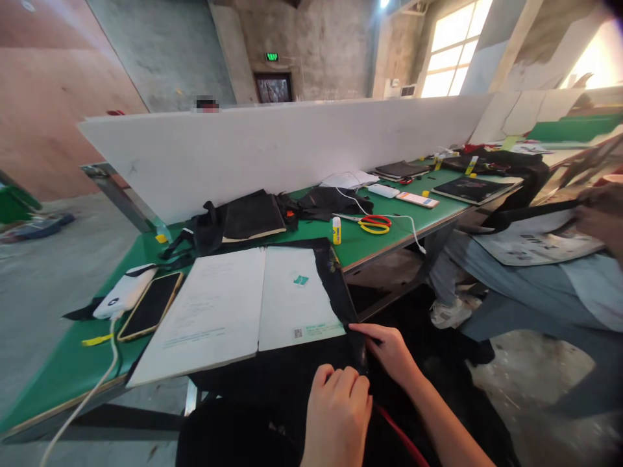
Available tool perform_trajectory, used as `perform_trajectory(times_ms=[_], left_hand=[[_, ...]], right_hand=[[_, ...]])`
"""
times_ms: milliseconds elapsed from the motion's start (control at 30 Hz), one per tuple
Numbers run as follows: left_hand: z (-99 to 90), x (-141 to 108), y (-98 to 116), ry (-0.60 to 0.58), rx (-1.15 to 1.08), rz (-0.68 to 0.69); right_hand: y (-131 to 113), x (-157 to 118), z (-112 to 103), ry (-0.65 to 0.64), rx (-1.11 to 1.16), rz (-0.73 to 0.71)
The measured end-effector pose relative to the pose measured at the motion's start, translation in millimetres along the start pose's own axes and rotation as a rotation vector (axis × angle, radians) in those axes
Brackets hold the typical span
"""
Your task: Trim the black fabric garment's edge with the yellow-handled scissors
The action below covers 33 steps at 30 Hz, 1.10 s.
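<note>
An open book (219, 305) lies at the near edge of the green table, with black fabric (335, 279) beneath it and folded over its right border. My left hand (337, 412) is closed just below the book's lower right corner, its fingers curled on the black fabric. My right hand (389, 350) touches the fabric at that corner with the index finger stretched out; its other fingers are folded and the thumb is hidden. Past the book's upper right corner stand a glue stick (337, 231) and red-and-yellow scissors (374, 224).
A dark phone (152, 305) and a white power bank (125, 292) with a cable lie left of the book. Behind it rests a black-covered book (254, 215). A white partition (292, 143) runs along the table. A person in grey trousers (506, 279) sits at right.
</note>
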<state>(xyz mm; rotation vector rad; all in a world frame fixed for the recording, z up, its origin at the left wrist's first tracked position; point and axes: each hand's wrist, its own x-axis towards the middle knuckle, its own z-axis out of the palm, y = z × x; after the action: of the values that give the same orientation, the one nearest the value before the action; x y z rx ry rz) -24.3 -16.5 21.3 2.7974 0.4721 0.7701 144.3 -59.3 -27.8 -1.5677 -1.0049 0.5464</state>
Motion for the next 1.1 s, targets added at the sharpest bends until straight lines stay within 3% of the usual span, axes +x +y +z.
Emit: perform_trajectory(times_ms=[100,233,467,667,933,1100], left_hand=[[15.8,-12.6,5.5,0.093,-0.019,-0.055],[25.5,-22.9,7.6,0.128,-0.080,-0.146],[25.8,-24.5,6.4,0.172,-0.094,-0.125],[22.9,-22.6,10.1,0.192,-0.072,-0.097],[10.3,-2.6,7.8,0.330,0.019,0.038],[-7.2,26.0,-0.8,0.195,-0.042,0.067]], right_hand=[[-2.4,-1.3,-1.5,-0.052,0.006,0.013],[0.0,-4.4,-1.9,-0.038,-0.018,-0.022],[9.4,-5.7,1.3,-0.051,-0.084,-0.117],[8.8,-4.1,-0.7,-0.096,-0.051,-0.103],[20.6,0.9,0.1,-0.153,0.198,0.070],[22.2,5.0,-2.2,-0.213,0.195,0.109]])
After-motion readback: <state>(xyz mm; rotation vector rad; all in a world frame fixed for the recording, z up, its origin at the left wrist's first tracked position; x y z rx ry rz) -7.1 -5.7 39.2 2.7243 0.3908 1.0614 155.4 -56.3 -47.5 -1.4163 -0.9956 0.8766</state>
